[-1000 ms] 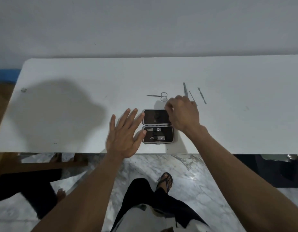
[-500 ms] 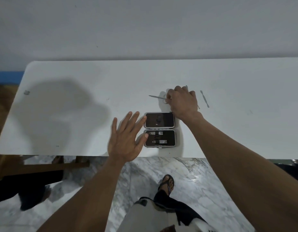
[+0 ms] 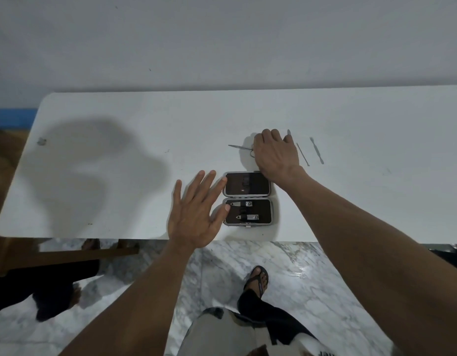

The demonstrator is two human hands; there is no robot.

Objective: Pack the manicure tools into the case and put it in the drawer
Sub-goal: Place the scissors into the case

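Note:
The manicure case point(image 3: 272, 211) lies open near the table's front edge. Its far half is dark and bare, and its near half holds two nail clippers point(image 3: 241, 203). My left hand point(image 3: 196, 209) is spread flat, its fingertips touching the case's left side. My right hand point(image 3: 275, 155) reaches past the case, fingers curled down over the handles of the small scissors point(image 3: 238, 147), whose blades point left on the table. Right of that hand lie a thin pick point(image 3: 302, 154) and a cuticle pusher point(image 3: 316, 150). A nail file's tip point(image 3: 289, 131) shows behind my fingers.
The white table point(image 3: 119, 201) stands against a grey wall. A small grey object point(image 3: 41, 141) sits at its far left. A wooden bench point(image 3: 68, 255) stands under the left end on a marble floor. My sandalled foot point(image 3: 258, 278) is below the table edge.
My right hand moved from the case's far half out to the scissors and closed over their handles. My left hand stayed beside the case.

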